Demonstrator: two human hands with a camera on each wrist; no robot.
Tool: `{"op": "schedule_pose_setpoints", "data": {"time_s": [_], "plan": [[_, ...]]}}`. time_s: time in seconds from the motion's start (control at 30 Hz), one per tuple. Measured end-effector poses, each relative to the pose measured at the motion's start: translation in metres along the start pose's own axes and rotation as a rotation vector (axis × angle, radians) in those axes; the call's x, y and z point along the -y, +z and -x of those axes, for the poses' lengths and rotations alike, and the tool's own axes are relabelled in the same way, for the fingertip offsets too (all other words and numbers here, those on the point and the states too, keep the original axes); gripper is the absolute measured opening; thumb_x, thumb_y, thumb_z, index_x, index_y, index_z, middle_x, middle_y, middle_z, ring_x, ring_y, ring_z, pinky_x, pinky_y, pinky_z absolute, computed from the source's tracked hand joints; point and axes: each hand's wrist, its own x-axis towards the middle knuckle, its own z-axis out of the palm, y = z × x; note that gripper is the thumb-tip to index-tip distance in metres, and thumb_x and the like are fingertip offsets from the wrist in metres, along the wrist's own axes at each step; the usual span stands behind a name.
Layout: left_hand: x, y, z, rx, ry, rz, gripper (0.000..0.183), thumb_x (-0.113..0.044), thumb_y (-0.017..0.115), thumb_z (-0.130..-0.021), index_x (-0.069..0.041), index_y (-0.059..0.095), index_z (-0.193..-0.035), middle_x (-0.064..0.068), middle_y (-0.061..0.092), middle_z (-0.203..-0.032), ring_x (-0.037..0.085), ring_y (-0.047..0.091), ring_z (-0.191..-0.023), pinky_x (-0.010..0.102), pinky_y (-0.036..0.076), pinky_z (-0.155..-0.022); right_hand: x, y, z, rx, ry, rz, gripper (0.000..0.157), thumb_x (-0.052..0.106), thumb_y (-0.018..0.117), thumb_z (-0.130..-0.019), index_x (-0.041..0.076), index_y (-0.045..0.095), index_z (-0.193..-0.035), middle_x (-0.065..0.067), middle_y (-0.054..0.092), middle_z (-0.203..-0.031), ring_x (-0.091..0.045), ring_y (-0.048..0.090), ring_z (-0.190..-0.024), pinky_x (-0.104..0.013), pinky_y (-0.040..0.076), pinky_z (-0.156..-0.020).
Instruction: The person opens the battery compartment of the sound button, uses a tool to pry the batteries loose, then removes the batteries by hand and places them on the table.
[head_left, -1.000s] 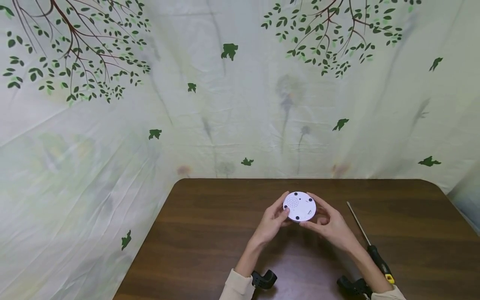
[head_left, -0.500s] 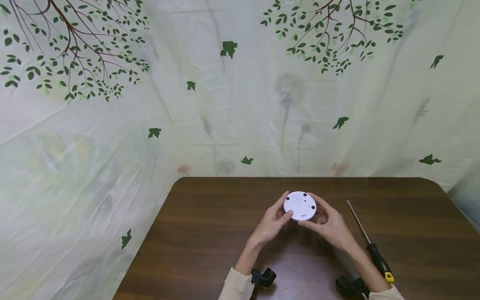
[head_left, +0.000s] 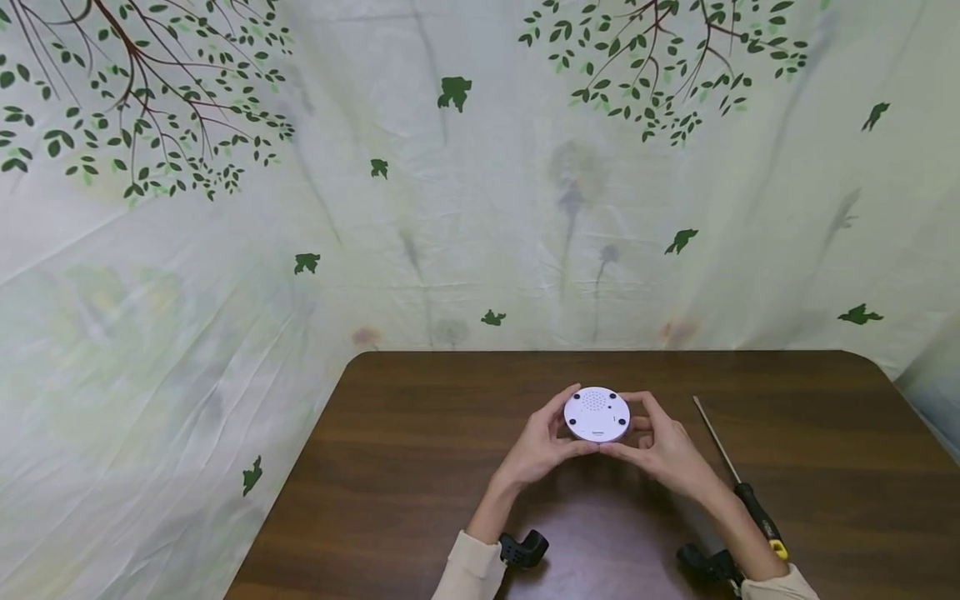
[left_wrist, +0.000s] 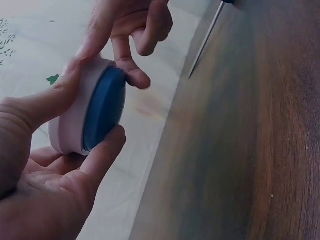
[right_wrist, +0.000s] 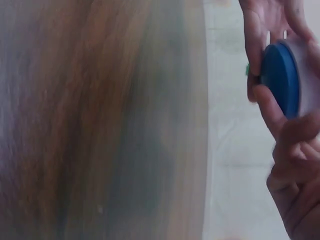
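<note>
A round push button [head_left: 597, 415] is held above the table between both hands. Its white underside, with a cluster of small holes and several dark round spots, faces the head camera. Both wrist views show a blue domed top [left_wrist: 105, 107] on the far side of the white base [left_wrist: 75, 110]. My left hand [head_left: 542, 446] grips the left rim, thumb along the lower edge. On the right rim, my right hand [head_left: 670, 457] pinches the button between thumb and index finger. The two thumb tips nearly meet below it. In the right wrist view, the button [right_wrist: 280, 80] is partly cut off.
A screwdriver [head_left: 759, 510] with a black and yellow handle lies on the brown wooden table [head_left: 420, 450], right of my right forearm, shaft pointing away. A leaf-printed cloth [head_left: 450, 208] hangs behind the table. Black wrist mounts [head_left: 525, 550] sit at both wrists.
The push button has turned clockwise in the hands, its small printed mark moving from lower right to the bottom. My left thumb has slid off its face to the lower rim.
</note>
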Motion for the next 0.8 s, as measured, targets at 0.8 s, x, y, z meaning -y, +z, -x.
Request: {"op": "schedule_pose_setpoints", "data": {"time_s": [0.8], "plan": [[0.034,0.005,-0.007,-0.057,0.04,-0.239,0.077,-0.001,0.09,-0.078,-0.008,0.053,-0.145,0.012,0.063,-0.138,0.013,0.062,-0.122,0.018,0.053,-0.101,-0.006,0.002,-0.003,0.025,0.028,0.399,0.068,0.039,0.083,-0.087,0.003,0.059,-0.139,-0.001,0.071,-0.092,-0.001,0.049,-0.06,-0.022,0.042,-0.051]]}}
